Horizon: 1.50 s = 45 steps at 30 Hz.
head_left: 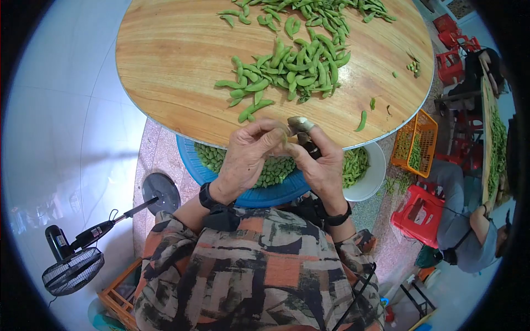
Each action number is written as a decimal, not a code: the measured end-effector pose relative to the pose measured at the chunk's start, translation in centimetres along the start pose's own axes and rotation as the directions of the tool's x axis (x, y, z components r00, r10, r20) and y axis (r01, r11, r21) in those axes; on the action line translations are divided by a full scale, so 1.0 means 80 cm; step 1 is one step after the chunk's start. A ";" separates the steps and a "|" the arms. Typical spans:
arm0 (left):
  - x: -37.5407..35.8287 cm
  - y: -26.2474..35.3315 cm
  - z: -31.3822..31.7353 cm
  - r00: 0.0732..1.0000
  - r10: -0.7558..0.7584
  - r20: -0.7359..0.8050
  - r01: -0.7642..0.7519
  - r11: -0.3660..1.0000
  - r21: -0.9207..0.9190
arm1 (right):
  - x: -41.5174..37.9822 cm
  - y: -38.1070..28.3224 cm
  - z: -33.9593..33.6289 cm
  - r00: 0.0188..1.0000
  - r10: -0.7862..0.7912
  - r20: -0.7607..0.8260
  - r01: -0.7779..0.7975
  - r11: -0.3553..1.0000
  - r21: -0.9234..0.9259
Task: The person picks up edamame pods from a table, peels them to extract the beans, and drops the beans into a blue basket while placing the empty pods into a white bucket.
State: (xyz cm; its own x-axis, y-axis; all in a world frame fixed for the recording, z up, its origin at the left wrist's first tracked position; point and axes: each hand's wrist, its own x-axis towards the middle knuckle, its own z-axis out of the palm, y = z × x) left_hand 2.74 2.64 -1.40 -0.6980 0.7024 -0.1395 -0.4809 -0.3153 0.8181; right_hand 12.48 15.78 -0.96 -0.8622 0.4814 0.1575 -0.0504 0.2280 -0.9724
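Over the near edge of the round wooden table, my left hand and my right hand meet with fingers pinched together. A bit of green shows between the fingertips, mostly hidden. Dark and pale coverings sit on fingers of my right hand. Green bean pods lie in a pile just beyond the hands. Below them is a blue basin holding shelled green beans, partly covered by my hands.
A white bucket with pods or husks stands right of the basin. Farther right are an orange crate, a red stool and a seated person at another table. A fan stands at lower left.
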 end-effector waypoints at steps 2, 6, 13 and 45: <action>0.000 -0.005 0.000 0.997 -0.073 0.024 0.075 0.987 -0.141 | -0.002 -0.010 0.003 0.997 0.080 -0.016 -0.079 0.996 0.037; -0.002 -0.012 -0.003 0.995 -0.099 -0.023 0.092 0.974 -0.206 | -0.004 -0.008 0.007 0.995 0.064 -0.078 -0.063 0.998 0.018; -0.003 -0.004 0.000 0.985 -0.170 -0.028 0.164 0.974 -0.159 | -0.007 -0.012 0.011 0.963 -0.242 -0.116 0.206 0.944 -0.259; 0.017 0.049 -0.024 0.994 0.047 0.095 -0.104 0.600 0.793 | -0.011 -0.009 -0.075 0.982 0.187 0.034 -0.180 0.974 -0.138</action>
State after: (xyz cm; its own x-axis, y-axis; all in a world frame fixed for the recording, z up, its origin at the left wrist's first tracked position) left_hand -1.13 1.10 0.57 -0.6662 0.7442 -0.0476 0.2046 0.2438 0.9480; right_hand 16.31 20.24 0.62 -0.8729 0.4869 -0.0327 0.1761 0.2518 -0.9516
